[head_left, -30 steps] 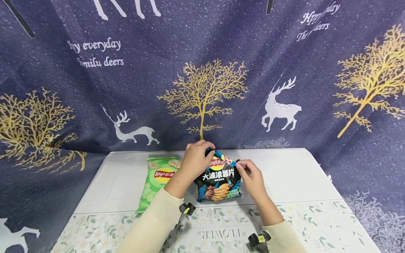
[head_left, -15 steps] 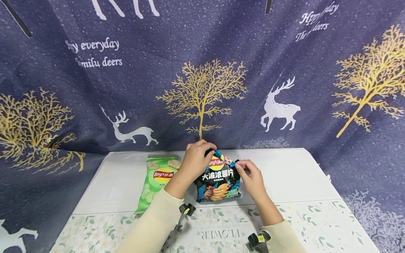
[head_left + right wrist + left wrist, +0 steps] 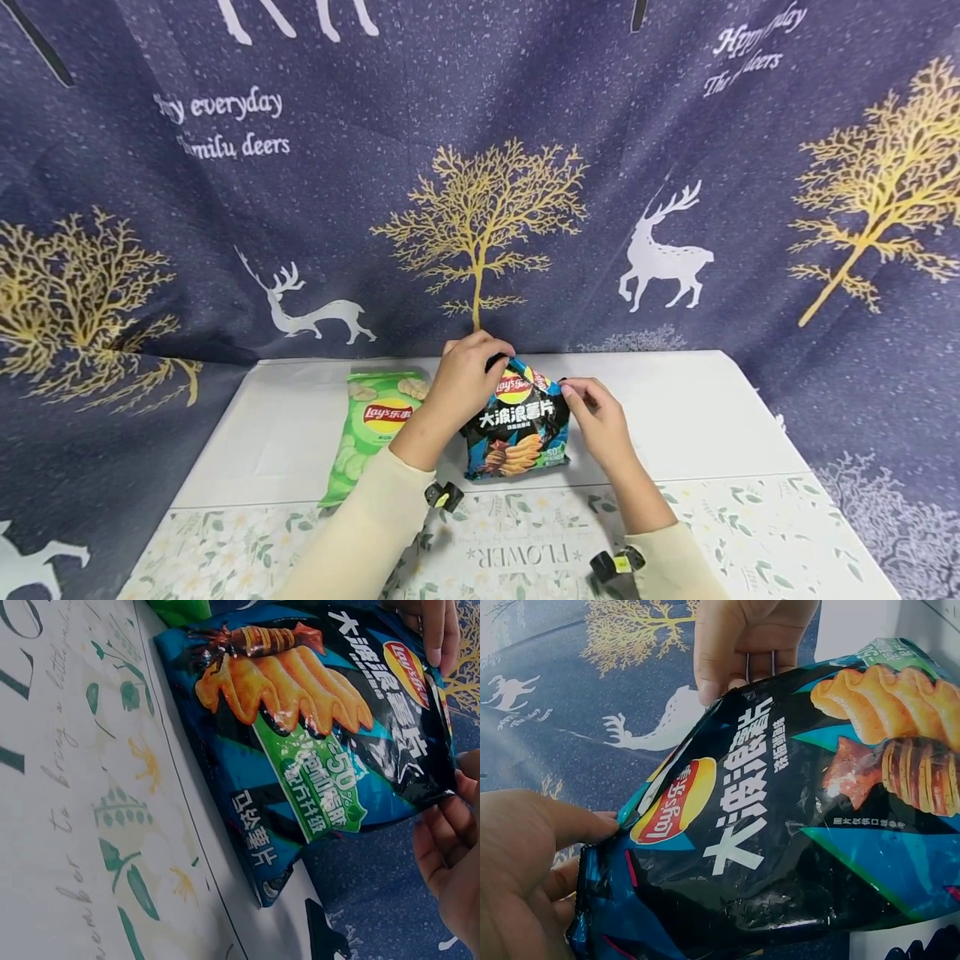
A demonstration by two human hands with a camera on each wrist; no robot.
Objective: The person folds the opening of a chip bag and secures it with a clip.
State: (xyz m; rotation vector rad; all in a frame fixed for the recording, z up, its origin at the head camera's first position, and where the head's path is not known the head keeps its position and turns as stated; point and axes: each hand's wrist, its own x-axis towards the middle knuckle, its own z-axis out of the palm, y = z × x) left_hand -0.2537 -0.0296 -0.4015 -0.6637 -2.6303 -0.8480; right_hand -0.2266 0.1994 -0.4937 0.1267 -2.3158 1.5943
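Observation:
A black and blue bag of potato chips [image 3: 517,425] stands near the back of the table, its lower edge at the tabletop and its top folded over. My left hand [image 3: 468,375] pinches the upper left corner, thumb in front in the left wrist view. At the upper right corner, my right hand [image 3: 600,421] grips the edge between thumb and fingers, which also shows in the right wrist view. To the left lies a green bag of potato chips [image 3: 378,417], partly hidden behind my left forearm.
A white table [image 3: 660,400] has a flower-printed mat [image 3: 757,533] along its front. Behind its back edge hangs a dark blue cloth [image 3: 525,100] printed with trees and deer. A small camera is strapped on each wrist.
My right hand has shifted very slightly at the upper right corner of the black bag. My left hand and the green bag stay where they were.

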